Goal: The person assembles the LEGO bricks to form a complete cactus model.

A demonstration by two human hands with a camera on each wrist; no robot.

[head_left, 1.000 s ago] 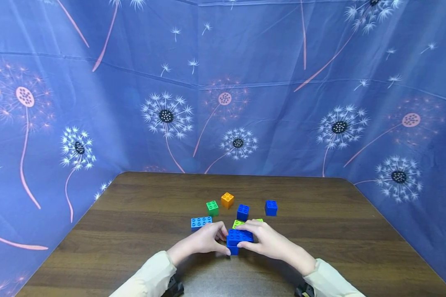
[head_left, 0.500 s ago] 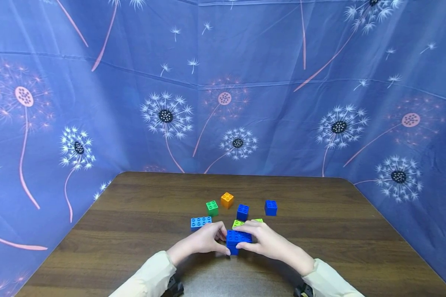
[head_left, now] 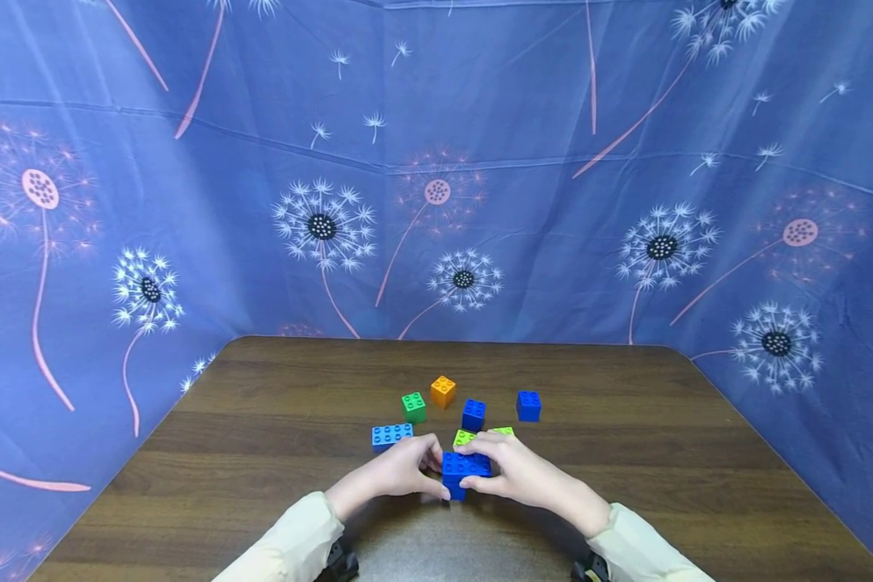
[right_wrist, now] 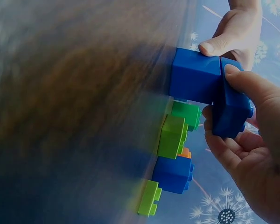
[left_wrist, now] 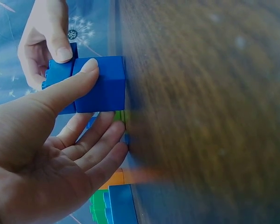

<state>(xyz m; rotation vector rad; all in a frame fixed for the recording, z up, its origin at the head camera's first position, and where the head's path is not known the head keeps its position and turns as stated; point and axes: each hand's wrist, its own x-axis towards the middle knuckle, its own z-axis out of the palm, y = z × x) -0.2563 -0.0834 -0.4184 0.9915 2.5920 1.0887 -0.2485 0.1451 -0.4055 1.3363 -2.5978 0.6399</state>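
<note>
My left hand (head_left: 406,469) holds a square blue building block (left_wrist: 102,88) standing on the table, thumb on its near face and fingers on the far side. A longer blue brick (head_left: 467,464) lies across the top of that block and overhangs it to the right. My right hand (head_left: 512,469) pinches this long brick between thumb and fingers. In the right wrist view a thin dark seam runs between the long brick (right_wrist: 230,102) and the block, so I cannot tell whether they are fully pressed together.
Behind the hands stand a light blue brick (head_left: 391,436), a green block (head_left: 413,407), an orange block (head_left: 443,392), and two blue blocks, one mid-table (head_left: 474,415) and one farther right (head_left: 529,406). Lime bricks (head_left: 464,437) are partly hidden by the right hand. A patterned cloth (head_left: 436,105) hangs behind the table.
The long blue brick has shifted slightly left and down over the lower block, and the right hand with it. The left hand has stayed almost still.
</note>
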